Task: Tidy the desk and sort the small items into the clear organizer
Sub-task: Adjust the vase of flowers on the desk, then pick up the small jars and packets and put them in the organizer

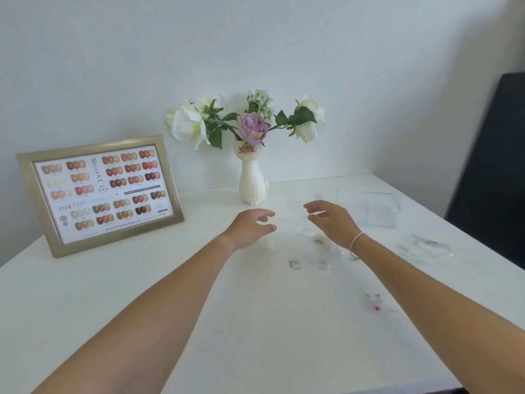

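both bare forearms reach forward from the bottom corners of the view and converge toward the middle. the left hand (250, 227) is held palm inward, its fingers loosely curled and spread apart, thumb lowest and pointing right, holding nothing. the right hand (331, 220) faces it across a gap, palm turned left and down, fingers extended and slightly bent, thumb separated below them, also empty. the two hands do not touch each other. a thin silver bracelet (356, 245) circles the right wrist. both hands look slightly blurred.
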The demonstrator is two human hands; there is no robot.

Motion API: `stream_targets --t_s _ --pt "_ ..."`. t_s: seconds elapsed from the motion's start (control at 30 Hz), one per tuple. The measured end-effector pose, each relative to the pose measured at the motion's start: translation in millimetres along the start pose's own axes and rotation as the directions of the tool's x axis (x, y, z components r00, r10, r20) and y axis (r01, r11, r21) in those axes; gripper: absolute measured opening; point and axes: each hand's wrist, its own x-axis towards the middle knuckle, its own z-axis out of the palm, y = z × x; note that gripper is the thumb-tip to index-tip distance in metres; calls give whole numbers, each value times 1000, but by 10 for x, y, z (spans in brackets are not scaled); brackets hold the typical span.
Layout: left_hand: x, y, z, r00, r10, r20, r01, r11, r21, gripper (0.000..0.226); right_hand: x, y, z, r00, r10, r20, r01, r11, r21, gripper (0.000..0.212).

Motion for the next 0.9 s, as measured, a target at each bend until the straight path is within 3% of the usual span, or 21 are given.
stream_targets --t_s 0.17,0.33,0.63,0.9 --pt "-129 84 124 992 11 127 -43 968 245 41 -192 88 -181 999 31 36 -23 978 -205 25" --pt "-56 230 228 988 44 150 -93 936 339 41 -259 169 -235 984 128 121 -66 905 -419 37" --pt "331 364 429 976 87 200 -177 849 497 40 -118 260 -187 987 146 71 -85 834 -545 37" --pt "577 333 589 960 83 267 -217 823 525 38 19 250 -154 980 176 97 -72 758 -649 34"
